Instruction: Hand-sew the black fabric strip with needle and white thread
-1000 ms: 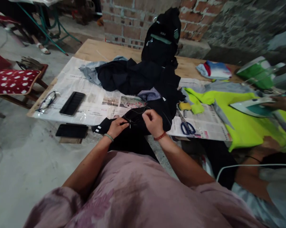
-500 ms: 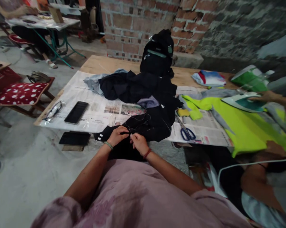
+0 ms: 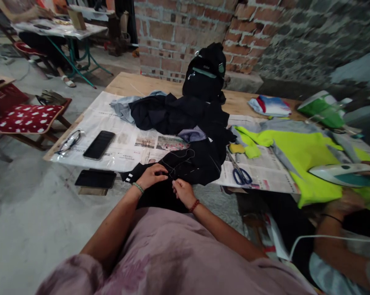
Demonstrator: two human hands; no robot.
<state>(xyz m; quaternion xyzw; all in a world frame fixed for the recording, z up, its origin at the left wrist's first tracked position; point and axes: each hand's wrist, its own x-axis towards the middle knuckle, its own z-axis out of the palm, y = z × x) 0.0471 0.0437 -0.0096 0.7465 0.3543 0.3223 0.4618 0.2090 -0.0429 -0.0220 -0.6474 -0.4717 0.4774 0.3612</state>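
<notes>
A black garment (image 3: 200, 162) lies bunched at the table's front edge, with loose white thread and a line of white stitches on it. My left hand (image 3: 152, 175) pinches the cloth near its front edge, thumb and forefinger closed on the fabric. To its right, my right hand (image 3: 183, 191) is closed in a pinch, slightly apart from the left. Whatever sits between those fingertips is too small to name; the white thread runs close by them. Blue-handled scissors (image 3: 242, 175) lie right of the garment, beside a yellow block (image 3: 236, 148).
Newspaper (image 3: 126, 143) covers the table, with a phone (image 3: 99, 145) and glasses (image 3: 70, 142) at left. A black backpack (image 3: 203, 73) stands behind more dark clothes. At right, a co-worker's hand holds an iron (image 3: 341, 175) on a neon-yellow garment (image 3: 304, 151).
My right hand has drawn slightly right and down, opening a gap from my left hand, which keeps its place on the cloth. The co-worker's iron has come nearer the table's front edge.
</notes>
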